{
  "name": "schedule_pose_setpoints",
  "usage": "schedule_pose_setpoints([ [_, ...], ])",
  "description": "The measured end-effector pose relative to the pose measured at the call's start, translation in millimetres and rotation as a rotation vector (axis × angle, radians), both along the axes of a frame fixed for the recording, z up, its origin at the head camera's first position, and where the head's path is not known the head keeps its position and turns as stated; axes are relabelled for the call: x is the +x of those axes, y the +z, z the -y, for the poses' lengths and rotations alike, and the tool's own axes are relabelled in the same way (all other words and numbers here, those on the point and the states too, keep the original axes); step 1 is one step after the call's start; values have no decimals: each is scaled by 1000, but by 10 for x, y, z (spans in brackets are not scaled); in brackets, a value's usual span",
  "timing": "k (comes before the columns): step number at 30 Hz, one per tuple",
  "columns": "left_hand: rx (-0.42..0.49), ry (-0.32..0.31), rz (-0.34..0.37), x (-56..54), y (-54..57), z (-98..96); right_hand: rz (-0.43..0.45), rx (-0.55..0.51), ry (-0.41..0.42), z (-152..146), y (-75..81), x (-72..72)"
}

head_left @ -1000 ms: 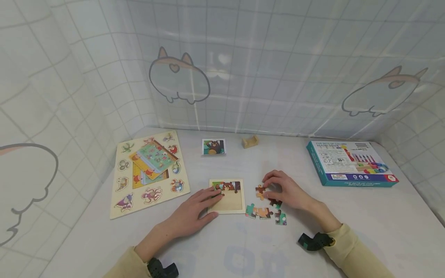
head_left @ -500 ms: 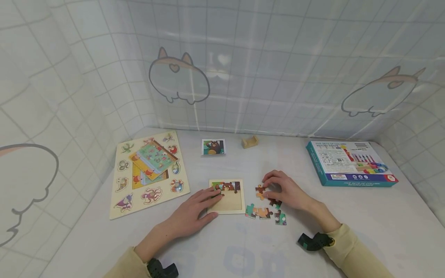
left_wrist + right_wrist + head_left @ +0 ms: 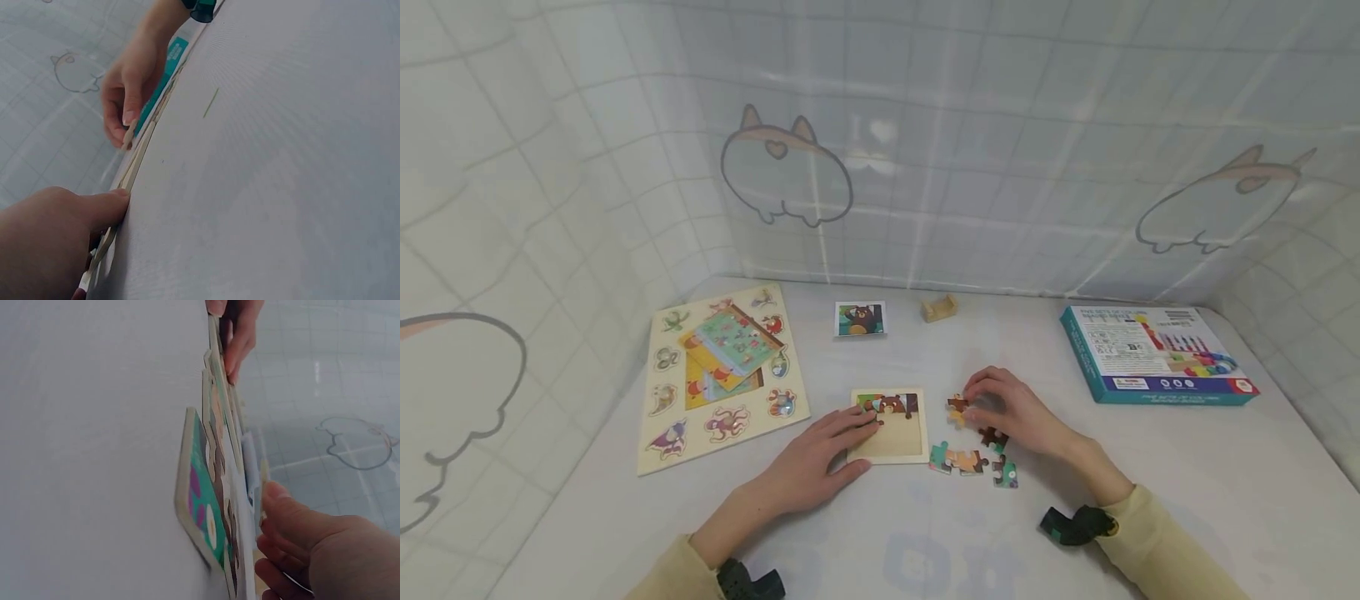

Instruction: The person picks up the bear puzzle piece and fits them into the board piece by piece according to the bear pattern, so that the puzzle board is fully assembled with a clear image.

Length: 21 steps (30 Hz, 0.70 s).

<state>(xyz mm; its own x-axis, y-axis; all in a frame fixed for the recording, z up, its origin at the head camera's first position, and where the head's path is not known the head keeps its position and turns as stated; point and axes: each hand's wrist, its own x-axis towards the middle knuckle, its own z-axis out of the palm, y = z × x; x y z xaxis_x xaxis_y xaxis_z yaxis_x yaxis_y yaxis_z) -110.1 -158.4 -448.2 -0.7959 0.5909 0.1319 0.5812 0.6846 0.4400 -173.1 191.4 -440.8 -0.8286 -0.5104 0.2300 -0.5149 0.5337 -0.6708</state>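
My right hand (image 3: 1011,410) pinches a brown and orange jigsaw piece (image 3: 957,408) between thumb and fingers. Seen edge-on in the right wrist view, that piece (image 3: 264,487) is held up off the table. Fairly straight fingers of my left hand (image 3: 812,458) rest over the left side of a small wooden puzzle tray (image 3: 898,459), its thumb at the near left corner. Joined pieces showing a bear's head (image 3: 892,403) fill the tray's top part; bare wood shows below. Right of the tray lie several loose pieces, including a green one (image 3: 1005,472) and an orange one (image 3: 967,461).
A bear picture card (image 3: 861,319) and a small wooden stand (image 3: 939,308) are at the back. On the left lies a large sea-animal board (image 3: 651,425) with picture boards (image 3: 737,342) on it. A teal-edged box (image 3: 1157,354) sits at the right.
My right hand has shifted slightly left, and the pinched jigsaw piece has moved with it and tilted. The left hand has stayed on the tray.
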Motion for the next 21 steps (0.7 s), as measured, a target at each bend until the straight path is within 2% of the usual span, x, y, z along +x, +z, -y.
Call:
schedule_pose_setpoints([
  [9,8,4,-4,-4,6,12,0,-28,64,273,92,-6],
  [21,3,6,14,7,28,-2,-32,-17,158,717,118,-58],
])
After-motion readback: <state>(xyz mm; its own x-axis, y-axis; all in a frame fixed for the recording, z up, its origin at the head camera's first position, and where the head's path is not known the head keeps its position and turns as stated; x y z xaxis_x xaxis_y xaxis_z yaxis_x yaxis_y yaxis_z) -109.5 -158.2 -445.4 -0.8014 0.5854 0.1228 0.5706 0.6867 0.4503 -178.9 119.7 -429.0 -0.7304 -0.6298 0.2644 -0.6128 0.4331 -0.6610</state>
